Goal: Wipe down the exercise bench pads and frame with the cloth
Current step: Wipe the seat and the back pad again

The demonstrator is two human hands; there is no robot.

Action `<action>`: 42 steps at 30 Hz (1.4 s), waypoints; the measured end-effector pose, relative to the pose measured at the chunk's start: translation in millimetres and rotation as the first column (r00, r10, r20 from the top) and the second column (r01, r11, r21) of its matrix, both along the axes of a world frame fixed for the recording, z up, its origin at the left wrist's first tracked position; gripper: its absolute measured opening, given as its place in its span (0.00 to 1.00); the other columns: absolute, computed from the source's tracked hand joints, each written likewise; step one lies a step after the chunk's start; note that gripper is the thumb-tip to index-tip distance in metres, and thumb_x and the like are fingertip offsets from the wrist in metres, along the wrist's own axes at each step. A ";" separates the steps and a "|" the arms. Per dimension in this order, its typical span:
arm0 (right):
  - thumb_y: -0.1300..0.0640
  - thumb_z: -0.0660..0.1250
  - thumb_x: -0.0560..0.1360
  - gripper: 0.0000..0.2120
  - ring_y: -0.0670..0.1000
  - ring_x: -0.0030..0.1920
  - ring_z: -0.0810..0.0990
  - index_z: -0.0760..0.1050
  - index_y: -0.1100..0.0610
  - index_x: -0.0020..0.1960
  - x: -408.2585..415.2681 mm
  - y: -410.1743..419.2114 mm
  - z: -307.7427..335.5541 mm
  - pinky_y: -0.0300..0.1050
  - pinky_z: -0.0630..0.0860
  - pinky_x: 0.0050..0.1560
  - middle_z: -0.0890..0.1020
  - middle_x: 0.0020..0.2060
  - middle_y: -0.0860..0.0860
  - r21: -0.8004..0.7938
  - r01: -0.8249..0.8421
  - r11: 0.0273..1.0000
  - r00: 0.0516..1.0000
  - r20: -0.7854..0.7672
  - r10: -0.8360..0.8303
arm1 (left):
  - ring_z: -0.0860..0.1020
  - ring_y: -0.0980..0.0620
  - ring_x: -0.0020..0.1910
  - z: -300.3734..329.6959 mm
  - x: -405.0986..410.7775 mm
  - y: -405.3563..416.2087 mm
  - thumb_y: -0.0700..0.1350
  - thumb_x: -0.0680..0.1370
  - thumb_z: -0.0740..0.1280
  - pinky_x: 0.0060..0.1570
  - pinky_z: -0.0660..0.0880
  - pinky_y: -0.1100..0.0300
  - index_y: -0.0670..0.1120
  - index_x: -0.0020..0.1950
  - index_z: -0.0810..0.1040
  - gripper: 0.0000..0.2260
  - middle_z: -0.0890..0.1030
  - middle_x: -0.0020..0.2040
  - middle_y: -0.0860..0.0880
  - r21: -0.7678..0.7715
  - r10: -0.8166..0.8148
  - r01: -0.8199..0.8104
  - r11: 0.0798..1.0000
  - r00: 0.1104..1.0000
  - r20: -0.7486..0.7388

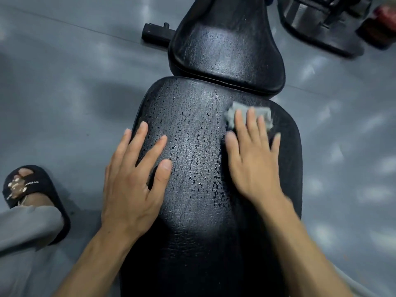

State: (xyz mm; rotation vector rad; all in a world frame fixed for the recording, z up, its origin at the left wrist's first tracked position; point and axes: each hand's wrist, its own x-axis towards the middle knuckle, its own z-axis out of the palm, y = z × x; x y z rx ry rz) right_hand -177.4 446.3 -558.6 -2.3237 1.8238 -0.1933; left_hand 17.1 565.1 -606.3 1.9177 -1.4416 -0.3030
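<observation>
Both hands flat — the right hand (252,155) pressing the cloth (248,116), the left hand (135,179) bracing the pad (192,168) — droplets between them unwiped.

The right hand (252,155) is smearing with motion blur, so its finger edges are not showing cleanly. It is covering most of the grey cloth (249,113), leaving only a crumpled fringe peeking past the fingertips. The near pad (192,211) is running off the bottom edge, and the far pad (227,50) is being cut by the top edge. The black frame (155,34) is mostly hiding under the pads. Dark equipment (321,22) at top right is blurring beyond recognition. The slipper (32,189) is partly tucking under a grey trouser leg (23,243).
</observation>
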 end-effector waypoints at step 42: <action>0.37 0.43 0.83 0.30 0.45 0.82 0.43 0.49 0.43 0.83 -83.8 114.8 -32.2 0.62 0.45 0.80 0.48 0.83 0.43 -0.007 0.049 0.999 0.999 0.023 -0.048 | 0.57 0.45 0.81 -3.5 -0.7 -2.5 0.58 0.83 0.54 0.76 0.59 0.41 0.52 0.75 0.74 0.24 0.61 0.82 0.51 -0.045 0.014 -0.014 0.999 1.000 0.017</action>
